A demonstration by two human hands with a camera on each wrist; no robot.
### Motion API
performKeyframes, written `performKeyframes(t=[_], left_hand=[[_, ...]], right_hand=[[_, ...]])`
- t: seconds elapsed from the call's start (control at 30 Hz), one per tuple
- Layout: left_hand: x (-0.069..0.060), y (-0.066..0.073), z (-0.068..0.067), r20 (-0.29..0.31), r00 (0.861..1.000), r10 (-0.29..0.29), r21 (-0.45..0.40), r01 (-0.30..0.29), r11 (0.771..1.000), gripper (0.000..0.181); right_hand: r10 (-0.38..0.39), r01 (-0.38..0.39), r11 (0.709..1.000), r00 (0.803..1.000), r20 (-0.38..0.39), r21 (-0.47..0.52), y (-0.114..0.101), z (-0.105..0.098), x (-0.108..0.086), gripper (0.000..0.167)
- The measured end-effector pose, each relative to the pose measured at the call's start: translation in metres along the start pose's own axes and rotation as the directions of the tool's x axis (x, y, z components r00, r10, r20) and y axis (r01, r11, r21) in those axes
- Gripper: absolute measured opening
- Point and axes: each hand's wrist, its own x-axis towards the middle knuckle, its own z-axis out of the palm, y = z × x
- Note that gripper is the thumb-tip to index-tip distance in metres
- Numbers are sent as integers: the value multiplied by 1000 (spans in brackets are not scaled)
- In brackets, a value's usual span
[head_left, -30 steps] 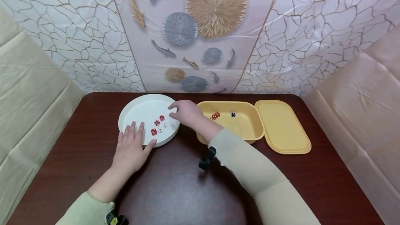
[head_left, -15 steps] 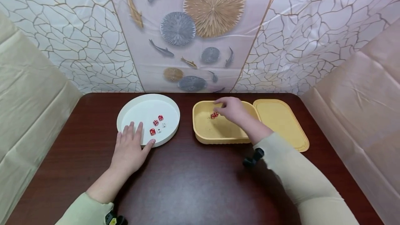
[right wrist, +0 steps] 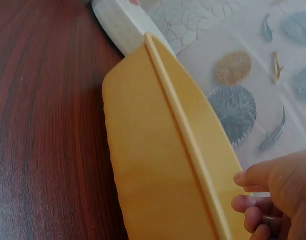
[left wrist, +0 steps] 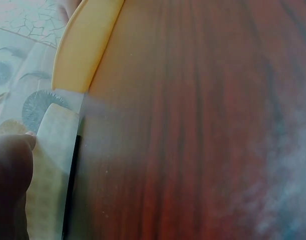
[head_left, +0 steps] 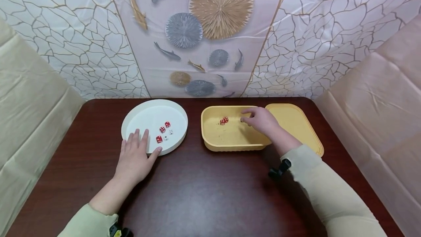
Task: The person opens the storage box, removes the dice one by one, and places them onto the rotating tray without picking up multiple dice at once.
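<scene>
In the head view my left hand (head_left: 133,158) lies with straight, spread fingers over the near rim of a round white tray (head_left: 139,111). Three red dice, one of them a red die (head_left: 159,139), and two white dice, including a white die (head_left: 170,132), sit in the tray. My right hand (head_left: 263,121) reaches into the right side of a yellow container (head_left: 227,147), thumb and index finger apart. A small dark die (head_left: 241,120) shows at the thumb's tip, mostly hidden. Two red dice (head_left: 224,120) lie together further left inside. The right wrist view hides the container floor.
A yellow lid (head_left: 299,127) lies flat on the dark wooden table (head_left: 197,185), right of the container and partly behind my right forearm. Patterned cloth (head_left: 227,72) hangs along the table's back edge. Beige cloth (head_left: 371,90) closes off both sides.
My right hand has moved right from above the white tray, past the two red dice, to the dark die in the yellow container. My left hand has stayed on the tray.
</scene>
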Motion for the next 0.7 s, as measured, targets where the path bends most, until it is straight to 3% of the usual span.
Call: performKeyframes(t=[0.27,0.7], left_hand=[[1,-1,1,1,1000,1,1,-1,1000,79],[2,-3,4,-1,1000,1,-1,-1,1000,82]], right_hand=[[9,-7,993,1000,10,-115,5,9,7,35],[15,-2,944,999,38,-331,7,21,18,31]])
